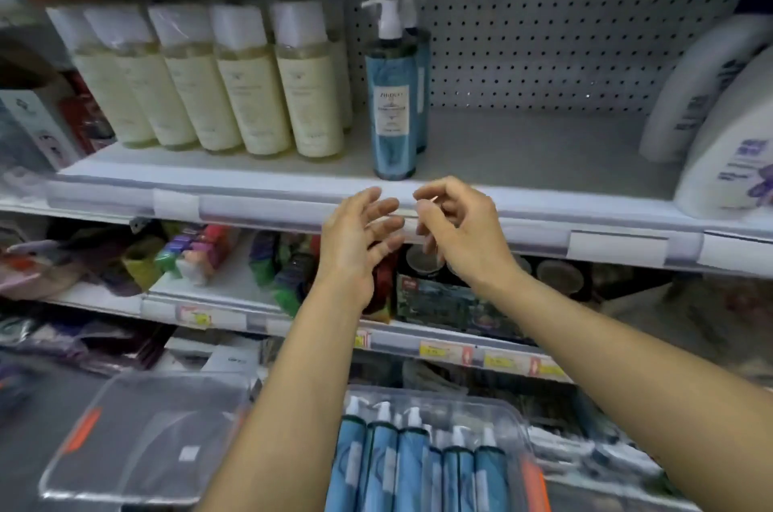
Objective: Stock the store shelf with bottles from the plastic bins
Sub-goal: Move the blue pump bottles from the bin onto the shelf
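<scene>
A blue pump bottle (392,97) stands upright near the front edge of the white shelf (523,160), with a second one close behind it. Just below that edge hover my left hand (359,237) and my right hand (458,227), both empty, fingers loosely spread or lightly curled, neither touching a bottle. A clear plastic bin (518,423) at the bottom holds several blue pump bottles (412,465) lying side by side, under my forearms.
A row of cream-coloured bottles (247,80) fills the shelf's left part. Large white jugs (719,114) stand at the right. Between the blue bottles and the jugs the shelf is bare. A clear bin lid (142,436) lies at lower left. Lower shelves hold mixed goods.
</scene>
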### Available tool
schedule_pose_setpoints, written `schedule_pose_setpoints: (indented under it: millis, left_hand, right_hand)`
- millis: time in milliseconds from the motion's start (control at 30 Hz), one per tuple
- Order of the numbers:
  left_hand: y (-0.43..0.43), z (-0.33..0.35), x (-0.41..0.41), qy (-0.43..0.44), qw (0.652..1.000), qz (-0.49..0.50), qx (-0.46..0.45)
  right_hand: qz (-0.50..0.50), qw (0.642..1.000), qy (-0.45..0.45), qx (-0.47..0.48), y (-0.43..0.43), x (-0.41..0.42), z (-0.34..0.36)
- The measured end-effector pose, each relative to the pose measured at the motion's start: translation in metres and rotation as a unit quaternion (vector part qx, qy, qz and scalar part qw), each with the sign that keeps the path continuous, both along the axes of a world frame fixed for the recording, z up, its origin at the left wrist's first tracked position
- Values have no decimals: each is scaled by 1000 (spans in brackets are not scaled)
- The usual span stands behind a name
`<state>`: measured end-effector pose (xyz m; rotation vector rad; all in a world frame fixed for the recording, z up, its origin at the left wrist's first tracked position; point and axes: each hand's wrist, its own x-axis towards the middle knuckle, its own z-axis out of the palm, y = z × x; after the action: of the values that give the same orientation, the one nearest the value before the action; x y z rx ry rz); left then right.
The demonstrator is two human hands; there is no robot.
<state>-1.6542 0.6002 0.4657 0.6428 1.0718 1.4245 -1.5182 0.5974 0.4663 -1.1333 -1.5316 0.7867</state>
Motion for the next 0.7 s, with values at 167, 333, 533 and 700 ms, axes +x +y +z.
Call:
schedule_pose_setpoints:
  millis: [167,333,533,700]
  left_hand:
    - [-33,-63,-5,33,996,5,-88]
    - [-54,-140,-23,68,974,-1,-214]
    - [-72,-225,-42,121,937,-18,-326]
    - [-77,-290,-43,208,908,-91,-352]
  right_hand:
    - [57,993,3,-100,-27,2,-62]
    - [86,966,-32,-243,-38,2,-142]
    - [74,898,-69,-429,-48,-11,-244]
    - [56,823,-119,-553,-70,-12,-320]
